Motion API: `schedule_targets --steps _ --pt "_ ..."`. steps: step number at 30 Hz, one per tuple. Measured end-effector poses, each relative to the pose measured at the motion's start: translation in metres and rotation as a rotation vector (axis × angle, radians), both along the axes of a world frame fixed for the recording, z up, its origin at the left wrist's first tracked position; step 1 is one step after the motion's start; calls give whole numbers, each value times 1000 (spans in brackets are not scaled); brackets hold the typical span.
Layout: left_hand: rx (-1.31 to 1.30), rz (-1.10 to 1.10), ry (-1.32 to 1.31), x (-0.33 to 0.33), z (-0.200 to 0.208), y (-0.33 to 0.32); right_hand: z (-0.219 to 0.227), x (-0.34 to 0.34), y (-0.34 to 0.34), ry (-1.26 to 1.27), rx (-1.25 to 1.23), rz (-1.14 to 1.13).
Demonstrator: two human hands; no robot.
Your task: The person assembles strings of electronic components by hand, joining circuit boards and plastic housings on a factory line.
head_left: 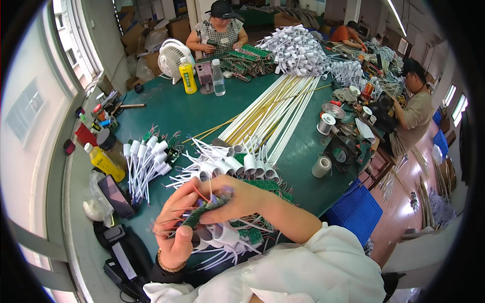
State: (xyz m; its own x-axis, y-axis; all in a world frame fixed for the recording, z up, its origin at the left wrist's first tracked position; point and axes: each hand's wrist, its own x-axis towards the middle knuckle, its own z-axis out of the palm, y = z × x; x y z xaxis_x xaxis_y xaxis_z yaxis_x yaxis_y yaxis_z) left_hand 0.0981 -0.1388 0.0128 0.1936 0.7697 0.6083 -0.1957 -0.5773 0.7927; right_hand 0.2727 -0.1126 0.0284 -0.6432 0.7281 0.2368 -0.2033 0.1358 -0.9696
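Observation:
Both hands meet at the near edge of the green table over a small green circuit board with thin red wires. My right hand pinches the board's upper end between thumb and fingers. Around its lower end and the wires curl the fingers of my left hand, partly smeared by motion. Just beyond the hands lie several white cylindrical lamp holders with white leads. Below and beside the hands are more white holders and loose green boards. Another bundle of white holders rests to the left.
Long white and yellow rods run to a big heap of white holders. A yellow bottle, clear bottle and white fan stand farther back. Solder spools and tools sit right. A phone lies left. Other people work around.

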Motion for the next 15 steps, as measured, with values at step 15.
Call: schedule_targets --steps 15 --pt "-65 59 6 5 -7 -1 -20 -16 -10 -59 569 -476"
